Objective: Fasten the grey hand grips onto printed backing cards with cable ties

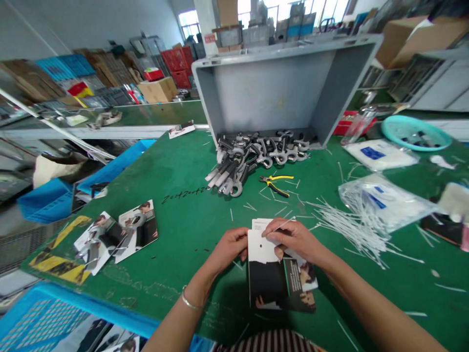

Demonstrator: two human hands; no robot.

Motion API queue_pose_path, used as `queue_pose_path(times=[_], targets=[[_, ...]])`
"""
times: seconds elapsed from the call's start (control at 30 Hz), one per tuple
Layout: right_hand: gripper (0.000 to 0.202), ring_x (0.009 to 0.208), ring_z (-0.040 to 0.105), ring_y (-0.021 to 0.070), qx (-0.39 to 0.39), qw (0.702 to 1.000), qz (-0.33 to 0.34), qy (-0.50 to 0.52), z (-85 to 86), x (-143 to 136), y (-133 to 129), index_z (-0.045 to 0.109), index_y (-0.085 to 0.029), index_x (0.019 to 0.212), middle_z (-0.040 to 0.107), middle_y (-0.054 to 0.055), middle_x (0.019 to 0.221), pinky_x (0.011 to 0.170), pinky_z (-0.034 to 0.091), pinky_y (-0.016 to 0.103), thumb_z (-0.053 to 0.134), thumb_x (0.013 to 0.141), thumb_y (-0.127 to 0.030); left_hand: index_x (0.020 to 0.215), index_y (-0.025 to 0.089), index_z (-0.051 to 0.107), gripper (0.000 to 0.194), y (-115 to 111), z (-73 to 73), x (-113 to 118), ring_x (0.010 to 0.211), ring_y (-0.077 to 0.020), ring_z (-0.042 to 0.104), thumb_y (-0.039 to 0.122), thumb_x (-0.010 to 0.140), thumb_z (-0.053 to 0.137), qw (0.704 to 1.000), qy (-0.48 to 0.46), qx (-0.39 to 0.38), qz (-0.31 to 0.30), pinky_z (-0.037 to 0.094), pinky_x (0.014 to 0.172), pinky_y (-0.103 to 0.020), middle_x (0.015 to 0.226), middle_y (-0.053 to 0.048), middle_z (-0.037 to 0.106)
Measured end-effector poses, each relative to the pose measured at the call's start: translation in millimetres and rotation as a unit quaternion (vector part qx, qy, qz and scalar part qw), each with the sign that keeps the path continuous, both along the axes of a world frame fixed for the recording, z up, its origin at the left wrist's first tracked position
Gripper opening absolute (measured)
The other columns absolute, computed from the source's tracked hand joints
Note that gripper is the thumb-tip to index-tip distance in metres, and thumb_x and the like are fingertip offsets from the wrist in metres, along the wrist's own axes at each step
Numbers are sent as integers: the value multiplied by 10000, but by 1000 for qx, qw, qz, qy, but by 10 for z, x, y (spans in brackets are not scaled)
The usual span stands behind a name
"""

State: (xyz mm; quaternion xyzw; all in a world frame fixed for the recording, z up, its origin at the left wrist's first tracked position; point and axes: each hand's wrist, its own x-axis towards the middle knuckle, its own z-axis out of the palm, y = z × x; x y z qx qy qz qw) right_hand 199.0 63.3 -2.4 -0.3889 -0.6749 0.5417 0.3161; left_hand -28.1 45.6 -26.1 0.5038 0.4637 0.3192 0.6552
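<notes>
In front of me is a printed cardboard packaging card [266,281], with a small hole in its white upper part; a second card edge shows behind it. My left hand [231,248] grips the card's left edge, its fingertips partly hidden behind the card. My right hand [293,239] lies over the upper right of the card, fingers pinched on a thin white cable tie [285,223] near the holes. Yellow-and-black side cutters [277,184] lie beyond the hands. To the right is a loose pile of white cable ties [351,227].
A grey crate [271,93] stands tipped on its side, with grey-and-black handled tools [238,166] spilling out. Two cards with tools attached [135,227] lie at left. Bags of cable ties [384,200] and a turquoise basin [415,132] sit right. A blue basket [47,313] is at lower left.
</notes>
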Motion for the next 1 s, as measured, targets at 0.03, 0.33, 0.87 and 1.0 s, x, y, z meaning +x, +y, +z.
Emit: queue_pose_path(times=[0.03,0.33,0.87,1.0], targets=[[225,769,647,152,-17,1000,4,9,-1,-4,-7,751,-218,925,690,48,953,680,504,261,641,879,-409,917,131,706,361,-2,-19,-6,418,-59,431,474,814,663,1000,4,-9,-11,319,449,-172,528,45,533],[226,913,635,194,-10,998,63,-10,-18,19,29,760,-223,940,706,47,956,823,491,315,645,874,-405,819,127,674,247,-28,36,44,686,-127,605,315,701,783,998,-55,-33,-9,463,698,-228,739,-7,678],[260,894,620,180,-70,995,72,-17,-120,36,30,735,-212,954,696,40,971,805,468,300,636,869,-437,1181,218,617,310,-812,-169,-174,1054,-182,574,121,959,423,929,163,322,-80,475,927,-319,1082,-91,628],[293,654,560,128,-95,995,23,-13,-106,-11,-9,717,-193,970,626,13,774,598,437,254,623,872,-453,1026,197,687,222,-684,-192,-14,1000,-192,581,135,926,498,911,197,360,42,479,894,-323,1043,-91,624]])
